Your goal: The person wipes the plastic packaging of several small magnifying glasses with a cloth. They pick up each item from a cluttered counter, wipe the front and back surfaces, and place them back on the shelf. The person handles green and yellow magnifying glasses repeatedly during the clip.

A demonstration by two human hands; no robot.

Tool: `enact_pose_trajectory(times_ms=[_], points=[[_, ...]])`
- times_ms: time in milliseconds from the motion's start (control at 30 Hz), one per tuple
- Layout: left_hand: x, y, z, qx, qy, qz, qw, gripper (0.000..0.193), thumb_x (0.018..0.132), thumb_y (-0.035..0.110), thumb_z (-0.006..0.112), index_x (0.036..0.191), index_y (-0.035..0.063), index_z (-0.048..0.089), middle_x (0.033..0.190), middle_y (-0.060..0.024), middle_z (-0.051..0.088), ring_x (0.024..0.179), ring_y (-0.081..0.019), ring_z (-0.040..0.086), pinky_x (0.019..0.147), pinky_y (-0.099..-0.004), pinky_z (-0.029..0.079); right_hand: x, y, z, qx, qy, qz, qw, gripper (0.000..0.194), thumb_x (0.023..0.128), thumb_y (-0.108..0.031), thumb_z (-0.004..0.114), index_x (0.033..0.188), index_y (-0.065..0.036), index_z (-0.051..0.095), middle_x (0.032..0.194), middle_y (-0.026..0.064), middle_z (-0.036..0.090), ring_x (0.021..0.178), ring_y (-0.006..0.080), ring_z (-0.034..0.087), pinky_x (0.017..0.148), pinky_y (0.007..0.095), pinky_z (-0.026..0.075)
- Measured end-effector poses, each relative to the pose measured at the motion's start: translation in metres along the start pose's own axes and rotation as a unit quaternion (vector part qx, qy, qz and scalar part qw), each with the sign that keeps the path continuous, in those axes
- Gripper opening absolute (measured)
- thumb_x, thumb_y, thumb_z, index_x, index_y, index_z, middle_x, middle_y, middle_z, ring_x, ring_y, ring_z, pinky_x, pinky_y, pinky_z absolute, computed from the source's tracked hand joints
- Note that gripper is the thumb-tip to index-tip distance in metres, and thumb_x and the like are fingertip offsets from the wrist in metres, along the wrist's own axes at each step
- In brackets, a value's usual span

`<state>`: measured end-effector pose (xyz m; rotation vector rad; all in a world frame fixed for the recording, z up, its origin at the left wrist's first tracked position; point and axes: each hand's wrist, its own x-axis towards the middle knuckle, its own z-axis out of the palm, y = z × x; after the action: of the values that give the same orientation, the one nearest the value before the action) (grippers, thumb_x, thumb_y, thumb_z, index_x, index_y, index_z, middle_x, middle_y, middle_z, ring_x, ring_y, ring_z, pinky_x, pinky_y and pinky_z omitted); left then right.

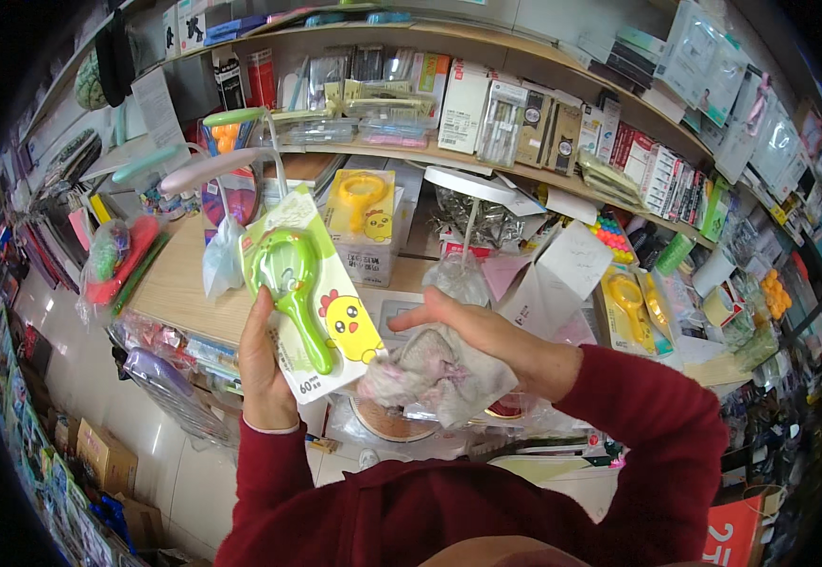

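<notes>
My left hand grips the lower left edge of a blister card with a green toy magnifying glass on it. The card is tilted, and a yellow chick is printed beside the handle. My right hand holds a crumpled, stained white cloth close to the card's lower right corner. Its thumb or a finger points left above the cloth, and the other fingers are hidden. Behind the card, a similar pack with a yellow magnifying glass lies on a box.
Desk lamps stand behind my hands, one with a white ring head. More yellow magnifying glass packs lie on the right of the wooden desk. Shelves with boxed pens run along the back. A wire basket stands lower left.
</notes>
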<state>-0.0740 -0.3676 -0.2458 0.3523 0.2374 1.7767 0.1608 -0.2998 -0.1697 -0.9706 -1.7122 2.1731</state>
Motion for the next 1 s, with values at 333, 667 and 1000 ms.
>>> enact_pose_trajectory(times_ms=[333, 667, 1000], points=[[-0.037, 0.014, -0.019, 0.022, -0.009, 0.012, 1.000, 0.041, 0.096, 0.023, 0.052, 0.130, -0.0002, 0.048, 0.121, -0.0198, 0.060, 0.107, -0.0327, 0.063, 0.093, -0.0459, 0.052, -0.043, 0.074, 0.018, 0.147, -0.059, -0.066, 0.985, 0.052, 0.091, -0.031, 0.065, 0.130, -0.001, 0.050, 0.122, 0.0090, 0.059, 0.108, 0.0159, 0.060, 0.092, 0.0303, 0.049], [-0.037, 0.021, -0.053, 0.131, 0.034, -0.071, 0.988, 0.045, 0.093, 0.019, 0.056, 0.130, -0.0049, 0.046, 0.119, -0.0212, 0.061, 0.101, -0.0311, 0.066, 0.089, -0.0416, 0.055, 0.026, 0.095, 0.030, 0.077, 0.221, -0.300, 0.925, 0.052, 0.088, -0.017, 0.065, 0.135, -0.003, 0.049, 0.123, 0.0101, 0.059, 0.108, 0.0189, 0.059, 0.091, 0.0316, 0.050], [-0.030, 0.004, -0.055, 0.322, 0.038, -0.041, 0.945, 0.047, 0.091, 0.022, 0.058, 0.126, -0.0082, 0.049, 0.112, -0.0200, 0.064, 0.094, -0.0247, 0.068, 0.081, -0.0347, 0.057, 0.070, 0.066, 0.017, -0.365, 0.270, -0.436, 0.777, 0.040, 0.076, -0.006, 0.068, 0.116, -0.011, 0.067, 0.100, 0.0088, 0.064, 0.089, 0.0212, 0.060, 0.081, 0.0302, 0.048]])
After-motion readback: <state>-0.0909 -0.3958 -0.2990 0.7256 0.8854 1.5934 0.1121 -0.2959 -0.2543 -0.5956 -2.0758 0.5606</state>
